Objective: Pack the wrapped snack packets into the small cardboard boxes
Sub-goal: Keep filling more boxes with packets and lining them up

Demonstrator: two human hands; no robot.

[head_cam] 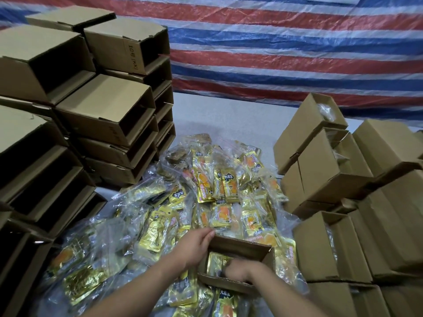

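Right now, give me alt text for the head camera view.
Two hands work at an open cardboard box on a heap of gold snack packets: the left hand steadies its side, the right hand reaches inside. Empty boxes stack left, packed boxes right.

Left hand (pixel 196 245) fingers extended forward, right hand (pixel 240 271) blurred, curled downward, both forearms reaching forward
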